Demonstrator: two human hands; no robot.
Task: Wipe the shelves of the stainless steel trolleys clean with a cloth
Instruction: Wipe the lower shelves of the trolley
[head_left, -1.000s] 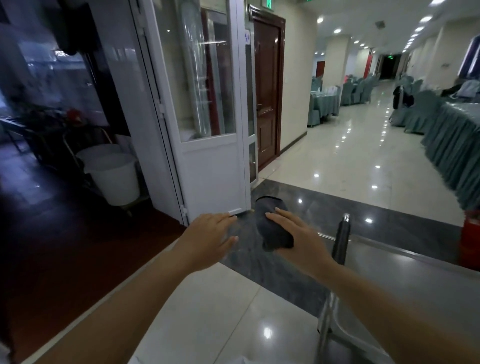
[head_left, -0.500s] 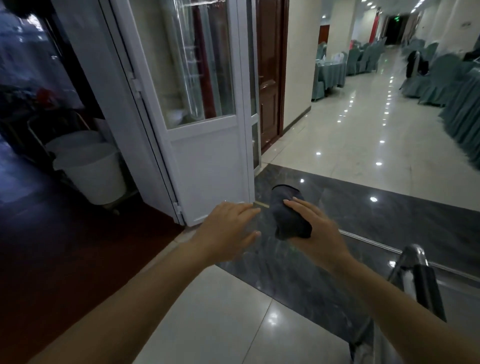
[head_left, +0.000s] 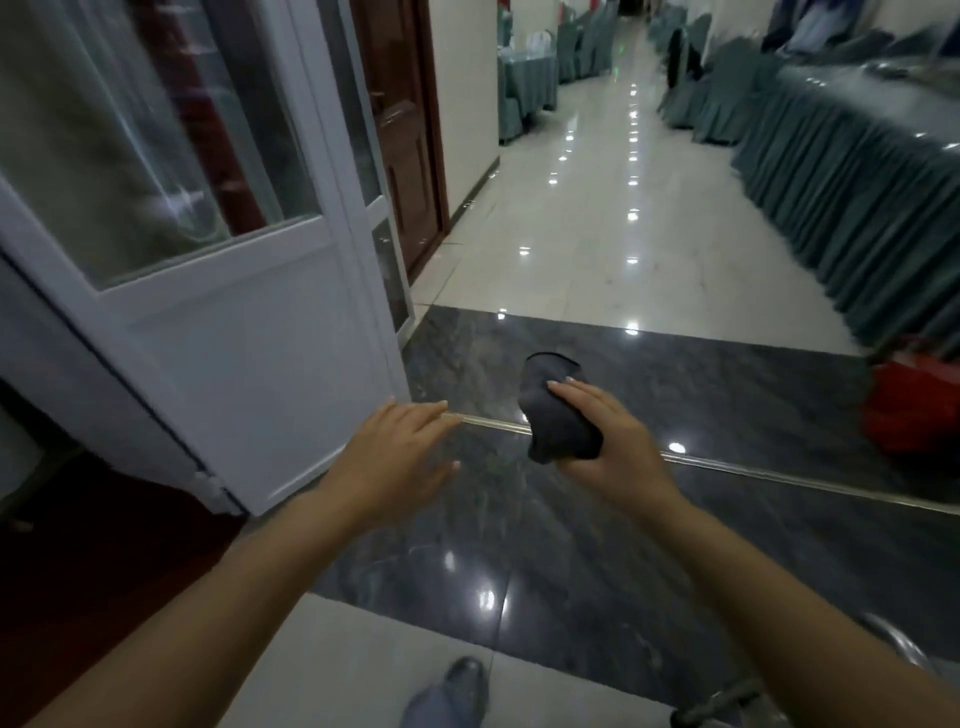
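Note:
My right hand (head_left: 610, 444) is shut on a dark, bunched cloth (head_left: 556, 413), held out in front of me above the dark stone floor. My left hand (head_left: 400, 457) is stretched out beside it, palm down, fingers apart and holding nothing. Of the stainless steel trolley only a curved bit of its frame (head_left: 893, 636) and a handle end (head_left: 717, 706) show at the bottom right corner. Its shelves are out of view.
A white glazed door (head_left: 249, 332) stands open on the left, a brown wooden door (head_left: 410, 130) behind it. Tables with green skirting (head_left: 841, 171) line the right side of the glossy hallway. A red object (head_left: 914, 405) sits on the floor at right. My shoe (head_left: 462, 680) is below.
The view has swung left and down, so the trolley has slid almost out of frame at the bottom right. Both hands keep the same pose, the cloth still held.

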